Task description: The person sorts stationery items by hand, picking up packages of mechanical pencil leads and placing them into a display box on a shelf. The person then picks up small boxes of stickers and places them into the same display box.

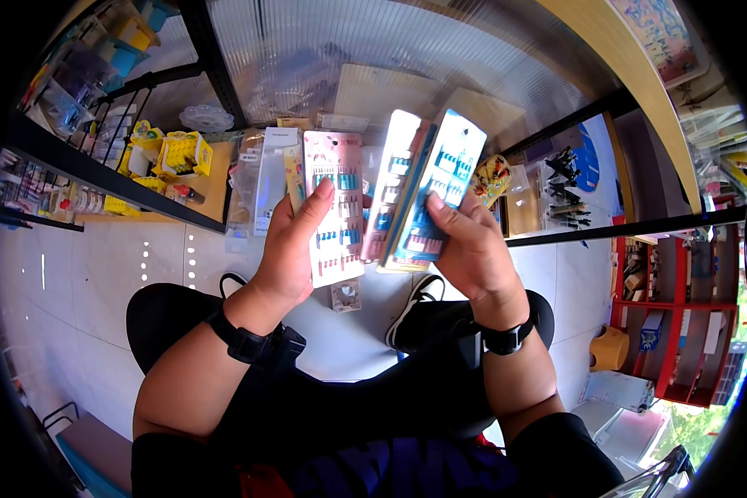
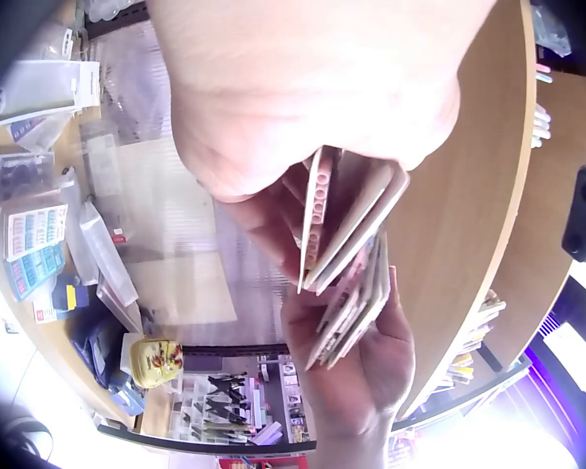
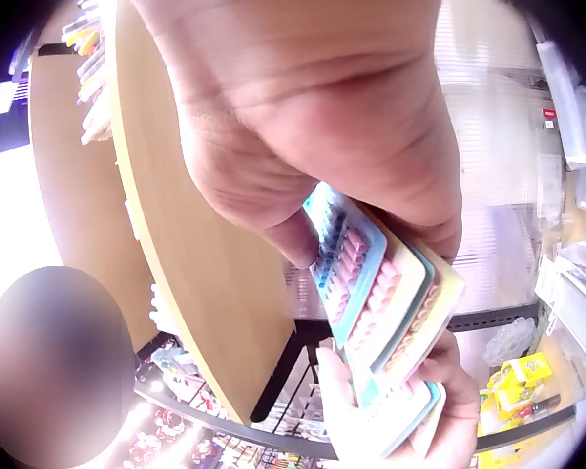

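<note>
In the head view, my left hand (image 1: 284, 253) grips a pink card (image 1: 334, 216) with rows of small teal and pink pieces, its thumb on the front; a yellowish card edge shows behind. My right hand (image 1: 480, 253) holds several fanned cards, a blue card (image 1: 450, 178) in front under the thumb and a pink card (image 1: 388, 178) at their left. From the left wrist view, cards (image 2: 366, 230) stand edge-on under the left hand (image 2: 313, 88). A stack with a blue card (image 3: 347, 264) shows below the right hand (image 3: 322, 107) in the right wrist view.
Yellow boxes (image 1: 183, 155) stand on the left shelf, behind a black metal bar (image 1: 124, 183). Plastic packets lie behind the left hand. Black clips (image 1: 566, 178) and a yellow patterned pouch (image 1: 491, 178) are at the right. A red shelf (image 1: 681, 307) stands farther right.
</note>
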`<state>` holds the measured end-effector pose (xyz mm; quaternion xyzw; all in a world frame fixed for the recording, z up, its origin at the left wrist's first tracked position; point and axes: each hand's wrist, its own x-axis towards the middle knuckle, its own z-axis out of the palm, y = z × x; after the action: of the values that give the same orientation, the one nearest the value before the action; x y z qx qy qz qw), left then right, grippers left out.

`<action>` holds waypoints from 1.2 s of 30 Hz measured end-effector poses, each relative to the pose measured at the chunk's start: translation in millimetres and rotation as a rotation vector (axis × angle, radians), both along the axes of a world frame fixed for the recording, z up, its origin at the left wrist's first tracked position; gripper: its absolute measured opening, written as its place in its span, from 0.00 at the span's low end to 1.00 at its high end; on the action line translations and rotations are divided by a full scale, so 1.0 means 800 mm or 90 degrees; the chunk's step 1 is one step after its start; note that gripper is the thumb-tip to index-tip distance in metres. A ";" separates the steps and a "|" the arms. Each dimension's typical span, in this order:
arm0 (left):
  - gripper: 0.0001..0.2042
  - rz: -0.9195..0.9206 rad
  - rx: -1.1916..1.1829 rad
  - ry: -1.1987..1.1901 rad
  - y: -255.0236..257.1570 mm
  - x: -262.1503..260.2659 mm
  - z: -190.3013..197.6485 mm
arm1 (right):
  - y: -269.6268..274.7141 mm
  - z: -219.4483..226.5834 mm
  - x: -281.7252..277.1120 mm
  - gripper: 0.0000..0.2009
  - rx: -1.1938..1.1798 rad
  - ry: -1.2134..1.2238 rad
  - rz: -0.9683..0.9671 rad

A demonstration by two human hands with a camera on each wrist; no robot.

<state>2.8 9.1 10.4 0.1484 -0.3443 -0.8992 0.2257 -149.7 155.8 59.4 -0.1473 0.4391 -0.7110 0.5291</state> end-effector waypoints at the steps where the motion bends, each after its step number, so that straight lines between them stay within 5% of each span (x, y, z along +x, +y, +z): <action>1: 0.23 -0.016 0.013 -0.001 -0.003 0.001 -0.002 | 0.002 0.006 -0.003 0.18 -0.013 -0.016 0.006; 7: 0.26 -0.087 0.068 0.019 -0.003 0.007 0.008 | 0.006 0.000 -0.001 0.20 -0.018 -0.118 0.067; 13: 0.26 -0.020 -0.022 -0.011 0.002 -0.001 0.011 | 0.000 -0.007 0.012 0.20 -0.001 -0.140 0.096; 28: 0.20 0.082 -0.050 -0.073 0.006 -0.006 0.000 | -0.006 -0.010 0.012 0.17 0.030 -0.042 0.019; 32: 0.18 -0.005 0.052 -0.051 -0.010 0.004 -0.009 | 0.006 -0.008 -0.019 0.19 -0.010 0.003 -0.025; 36: 0.14 0.016 -0.004 -0.095 -0.004 0.003 -0.001 | 0.011 0.003 -0.025 0.19 -0.001 -0.031 -0.017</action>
<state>5.5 6.3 9.5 0.2188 -0.3611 -0.8816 0.2109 -169.7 164.7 62.0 -0.1246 0.4273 -0.7219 0.5299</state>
